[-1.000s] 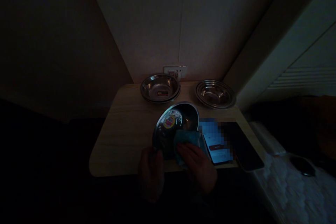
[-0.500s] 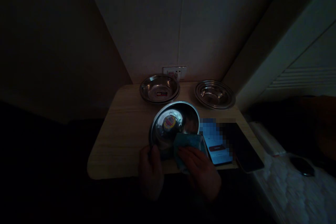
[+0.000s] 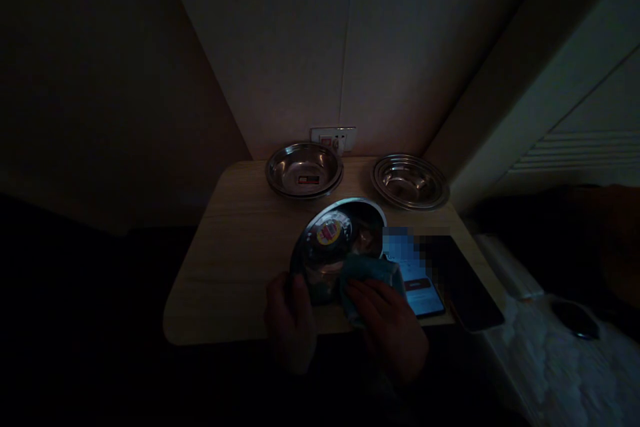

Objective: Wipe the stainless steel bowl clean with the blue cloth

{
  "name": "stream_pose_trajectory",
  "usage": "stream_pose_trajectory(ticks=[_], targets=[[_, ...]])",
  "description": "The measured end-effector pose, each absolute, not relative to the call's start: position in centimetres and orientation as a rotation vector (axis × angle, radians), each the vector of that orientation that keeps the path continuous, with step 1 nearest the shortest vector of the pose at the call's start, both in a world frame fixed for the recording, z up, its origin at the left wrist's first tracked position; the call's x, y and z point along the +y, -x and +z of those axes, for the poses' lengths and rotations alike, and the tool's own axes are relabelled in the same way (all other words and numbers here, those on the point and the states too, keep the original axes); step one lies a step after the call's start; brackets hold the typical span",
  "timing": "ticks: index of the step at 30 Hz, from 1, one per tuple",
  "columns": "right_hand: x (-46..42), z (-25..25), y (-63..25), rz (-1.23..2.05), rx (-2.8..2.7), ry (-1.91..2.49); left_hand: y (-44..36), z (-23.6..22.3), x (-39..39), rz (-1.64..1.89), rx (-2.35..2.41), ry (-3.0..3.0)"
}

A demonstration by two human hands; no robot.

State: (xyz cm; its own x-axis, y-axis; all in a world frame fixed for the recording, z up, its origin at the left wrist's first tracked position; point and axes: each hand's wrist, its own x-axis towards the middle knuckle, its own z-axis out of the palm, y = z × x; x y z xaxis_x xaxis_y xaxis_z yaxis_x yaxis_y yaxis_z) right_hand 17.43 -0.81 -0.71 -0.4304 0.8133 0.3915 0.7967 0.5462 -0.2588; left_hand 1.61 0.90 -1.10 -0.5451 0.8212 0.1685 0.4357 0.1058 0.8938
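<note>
Steel bowl [image 3: 334,252] ahead, left hand [image 3: 291,323] pinching its left rim, right hand [image 3: 390,327] holding teal cloth [image 3: 371,267] against it

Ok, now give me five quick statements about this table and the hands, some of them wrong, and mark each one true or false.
1. The right hand holds a teal cloth against the metal bowl. True.
2. The left hand is clear of the metal bowl. False: it holds the near left rim.
3. A lit screen lies to the right of the metal bowl. True.
4. The nested bowls at the back right are upside down. False: their open sides face up.
5. The sticker inside the metal bowl is plain black. False: it shows yellow and red.
</note>
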Motion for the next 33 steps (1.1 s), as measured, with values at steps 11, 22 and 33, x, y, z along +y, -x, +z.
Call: stream_pose_trajectory(ticks=[11, 22, 33], targets=[[-0.6, -0.5, -16.6, 0.150, -2.308, 1.307, -1.2, -2.2, 2.2, 1.571, 2.023, -1.537], [-0.2, -0.1, -16.4, 0.234, -2.311, 1.270, -1.1, -1.8, 2.5, 1.612, 2.086, -1.473], [1.9, 0.0, -14.9, 0.103, -2.442, 1.048, -0.5, -2.7, 2.8, 1.619, 2.259, -1.583]])
